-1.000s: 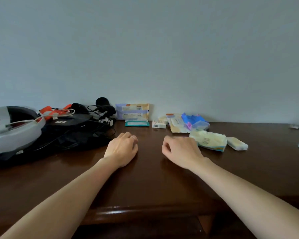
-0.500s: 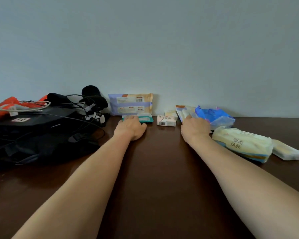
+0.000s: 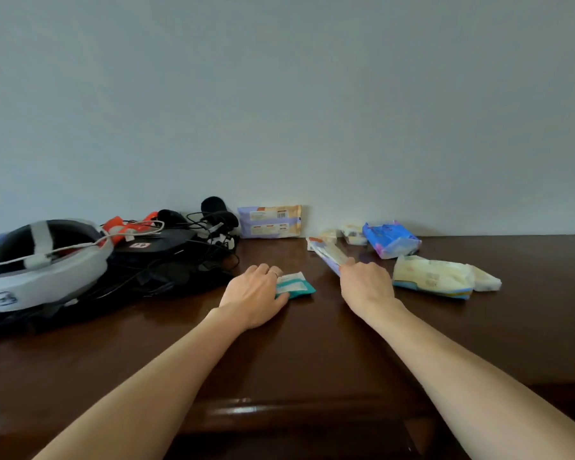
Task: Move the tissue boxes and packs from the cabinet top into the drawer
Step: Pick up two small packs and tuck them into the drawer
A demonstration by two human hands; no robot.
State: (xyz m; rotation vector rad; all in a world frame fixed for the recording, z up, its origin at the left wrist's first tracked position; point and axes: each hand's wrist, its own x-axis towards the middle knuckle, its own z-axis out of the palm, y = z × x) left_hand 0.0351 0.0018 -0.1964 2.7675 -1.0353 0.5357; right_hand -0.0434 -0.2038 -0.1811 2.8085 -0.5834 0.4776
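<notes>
My left hand (image 3: 254,295) grips a small teal and white tissue pack (image 3: 296,286) lying flat on the dark wooden cabinet top (image 3: 312,343). My right hand (image 3: 365,285) holds a flat cream and purple tissue pack (image 3: 329,255) by its near end, tilted up off the wood. A purple and cream pack (image 3: 270,221) leans on the wall. Small cream packs (image 3: 354,234), a blue pack (image 3: 390,239), a large pale yellow pack (image 3: 432,276) and a small white pack (image 3: 487,279) lie at the right. The drawer is hidden.
A white and black headset (image 3: 37,263) rests on a black bag (image 3: 166,267) with cables and orange parts at the left. The cabinet's front edge (image 3: 246,410) runs below my forearms. A plain grey wall stands behind.
Both hands have pulled back from the wall toward me, the left dragging the teal pack and the right drawing the flat cream pack along. The view has dropped back, showing the front edge again.
</notes>
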